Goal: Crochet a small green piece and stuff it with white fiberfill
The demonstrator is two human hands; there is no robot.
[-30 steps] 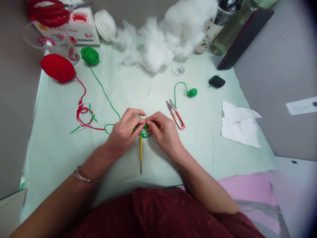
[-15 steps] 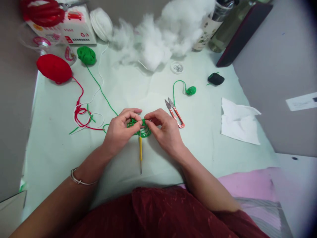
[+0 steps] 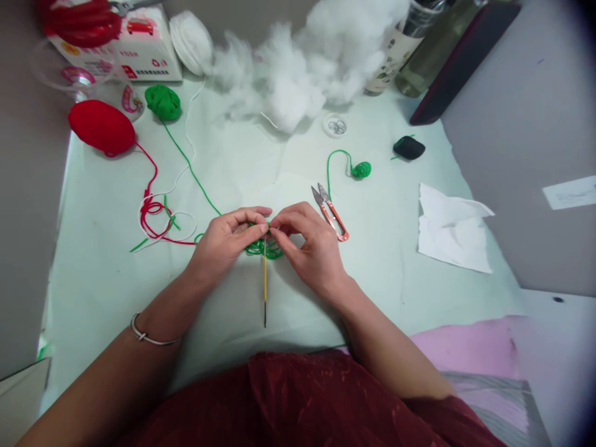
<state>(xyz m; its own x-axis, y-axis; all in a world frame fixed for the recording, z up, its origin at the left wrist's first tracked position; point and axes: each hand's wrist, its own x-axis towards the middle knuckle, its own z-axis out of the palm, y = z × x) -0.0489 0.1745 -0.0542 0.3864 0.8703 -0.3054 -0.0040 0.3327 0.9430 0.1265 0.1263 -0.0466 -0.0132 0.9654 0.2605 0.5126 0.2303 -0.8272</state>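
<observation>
Near the middle of the table, my left hand (image 3: 228,239) pinches green yarn (image 3: 266,248) between thumb and forefinger. My right hand (image 3: 310,242) meets it fingertip to fingertip, pinching the same green yarn. Loops of that yarn hang below and between the fingers. A crochet hook (image 3: 265,279) with a yellow handle points down from the pinch, its upper end hidden at the fingertips. From the left hand a strand runs back to a green yarn ball (image 3: 162,102). Thread snips (image 3: 331,214) with orange handles lie just beyond my right hand.
A red yarn ball (image 3: 102,127) and tangled red yarn (image 3: 153,217) lie on the left. White stuffing (image 3: 291,81) is heaped at the back, near a small round dish (image 3: 335,125). A small green crocheted piece (image 3: 361,169), a black object (image 3: 408,148) and white paper (image 3: 451,230) lie right.
My fingers have shifted slightly on the green yarn, and the loops sit a little differently. The yellow handle has turned, looking thinner now. Both hands stay together in the same place.
</observation>
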